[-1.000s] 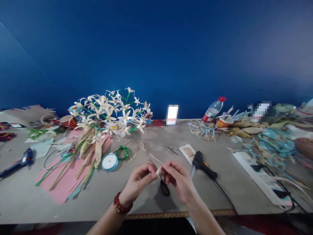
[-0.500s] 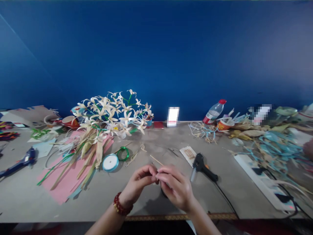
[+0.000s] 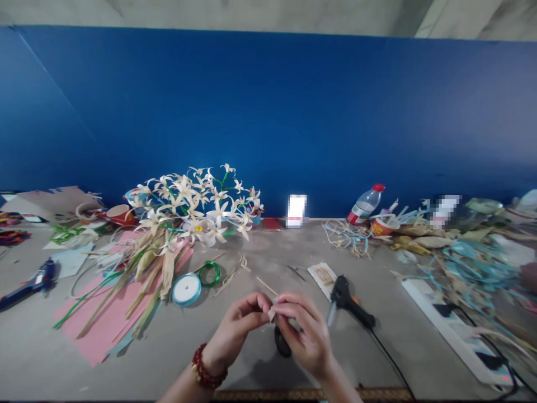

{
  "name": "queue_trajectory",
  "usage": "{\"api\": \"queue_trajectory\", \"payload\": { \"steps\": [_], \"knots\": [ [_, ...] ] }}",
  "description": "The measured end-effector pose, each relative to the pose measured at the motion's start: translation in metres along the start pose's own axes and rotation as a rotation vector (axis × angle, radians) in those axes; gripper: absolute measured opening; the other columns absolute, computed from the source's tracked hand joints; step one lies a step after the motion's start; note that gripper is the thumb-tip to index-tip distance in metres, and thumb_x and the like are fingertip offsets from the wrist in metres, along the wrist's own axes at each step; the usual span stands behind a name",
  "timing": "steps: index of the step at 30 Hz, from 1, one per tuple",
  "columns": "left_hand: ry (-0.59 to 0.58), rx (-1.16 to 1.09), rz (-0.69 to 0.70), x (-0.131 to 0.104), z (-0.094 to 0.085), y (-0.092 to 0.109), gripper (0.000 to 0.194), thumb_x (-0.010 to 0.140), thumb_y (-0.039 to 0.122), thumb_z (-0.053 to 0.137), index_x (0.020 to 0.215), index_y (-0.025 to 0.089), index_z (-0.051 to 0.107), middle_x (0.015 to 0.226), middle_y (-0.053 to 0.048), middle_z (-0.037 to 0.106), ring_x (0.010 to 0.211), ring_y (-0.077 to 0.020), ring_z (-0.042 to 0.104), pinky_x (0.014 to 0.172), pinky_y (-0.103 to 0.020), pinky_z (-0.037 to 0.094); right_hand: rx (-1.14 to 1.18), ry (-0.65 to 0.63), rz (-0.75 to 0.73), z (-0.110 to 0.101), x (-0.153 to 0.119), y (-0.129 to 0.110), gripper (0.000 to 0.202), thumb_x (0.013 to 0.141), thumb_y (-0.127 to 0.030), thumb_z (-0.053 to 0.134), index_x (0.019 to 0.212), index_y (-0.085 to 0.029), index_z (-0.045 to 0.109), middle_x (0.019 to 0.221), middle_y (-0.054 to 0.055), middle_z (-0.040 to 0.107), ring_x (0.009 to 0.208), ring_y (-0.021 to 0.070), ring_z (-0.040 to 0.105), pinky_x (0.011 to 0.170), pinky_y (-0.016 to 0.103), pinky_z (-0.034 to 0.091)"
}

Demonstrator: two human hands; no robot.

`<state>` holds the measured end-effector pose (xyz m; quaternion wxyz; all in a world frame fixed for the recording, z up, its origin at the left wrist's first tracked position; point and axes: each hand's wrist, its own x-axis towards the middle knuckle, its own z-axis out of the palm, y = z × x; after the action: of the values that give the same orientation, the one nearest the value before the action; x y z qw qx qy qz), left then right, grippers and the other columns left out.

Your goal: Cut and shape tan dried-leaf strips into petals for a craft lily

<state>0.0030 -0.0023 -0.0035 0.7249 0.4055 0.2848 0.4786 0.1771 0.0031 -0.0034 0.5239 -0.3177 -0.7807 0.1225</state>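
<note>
Over the front middle of the table, my left hand (image 3: 247, 319) and my right hand (image 3: 305, 330) meet fingertip to fingertip. Between them they pinch a small pale strip (image 3: 272, 315), which looks like a piece of dried husk; the fingers cover most of it. A beaded red bracelet (image 3: 203, 366) circles my left wrist. Below the fingers, partly hidden by my right hand, lies a black loop (image 3: 282, 342) like a scissor handle. Just beyond the hands a thin wooden stick (image 3: 267, 286) rests on the table.
A black glue gun (image 3: 350, 302) with its cord lies to the right, near a white power strip (image 3: 455, 330). White handmade flowers (image 3: 197, 201), pink paper (image 3: 96, 330) and a ribbon spool (image 3: 187, 289) are on the left. A bottle (image 3: 364, 205) leans at the back.
The view has tilted up, so things sit lower in the picture. The pale strip and the black loop now show more between and below my fingers; both hands keep their pinch.
</note>
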Motion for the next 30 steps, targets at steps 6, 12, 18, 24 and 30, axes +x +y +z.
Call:
{"api": "queue_trajectory", "payload": {
  "steps": [6,12,18,24,30],
  "knots": [
    [0.010,-0.094,-0.002,0.000,0.001,-0.002,0.003,0.078,0.017,0.065,0.078,0.014,0.064,0.076,-0.003,0.059,0.077,-0.0166,0.052,0.079,-0.028,0.039,-0.026,0.030,0.039,0.000,-0.003,0.002,0.024,0.086,-0.004,0.055,0.098,-0.021,0.065,0.094,0.007,0.069,0.089,0.0182,0.068,0.081,0.028,0.055],
    [0.066,-0.063,-0.015,0.000,0.007,-0.004,0.007,0.081,0.020,0.067,0.080,0.014,0.064,0.077,-0.003,0.058,0.078,-0.0153,0.050,0.079,-0.027,0.039,-0.010,0.023,0.073,0.002,-0.005,0.001,0.023,0.087,-0.004,0.055,0.099,-0.022,0.064,0.094,0.006,0.069,0.090,0.0181,0.068,0.081,0.029,0.055],
    [0.085,-0.074,-0.048,0.001,0.006,-0.006,0.012,0.080,0.022,0.071,0.076,0.014,0.062,0.073,-0.001,0.056,0.074,-0.0142,0.049,0.076,-0.027,0.038,-0.069,-0.033,-0.040,-0.001,-0.002,0.000,0.027,0.084,-0.004,0.055,0.103,-0.021,0.064,0.099,0.008,0.068,0.089,0.0193,0.067,0.079,0.031,0.056],
    [0.066,-0.052,-0.091,-0.002,0.005,-0.002,0.016,0.078,0.024,0.074,0.073,0.014,0.062,0.071,-0.001,0.057,0.072,-0.0139,0.049,0.075,-0.027,0.037,-0.148,-0.045,-0.139,-0.009,0.002,0.008,0.024,0.085,-0.007,0.055,0.099,-0.023,0.067,0.094,0.007,0.070,0.083,0.0203,0.068,0.075,0.033,0.056],
    [0.086,-0.047,-0.089,-0.006,0.004,-0.001,0.016,0.078,0.023,0.075,0.074,0.015,0.061,0.071,0.001,0.055,0.069,-0.0126,0.049,0.079,-0.029,0.038,-0.186,0.198,0.058,-0.019,-0.001,0.025,0.018,0.085,-0.006,0.058,0.091,-0.021,0.065,0.090,0.008,0.068,0.087,0.0226,0.067,0.079,0.039,0.055]
  ]
}}
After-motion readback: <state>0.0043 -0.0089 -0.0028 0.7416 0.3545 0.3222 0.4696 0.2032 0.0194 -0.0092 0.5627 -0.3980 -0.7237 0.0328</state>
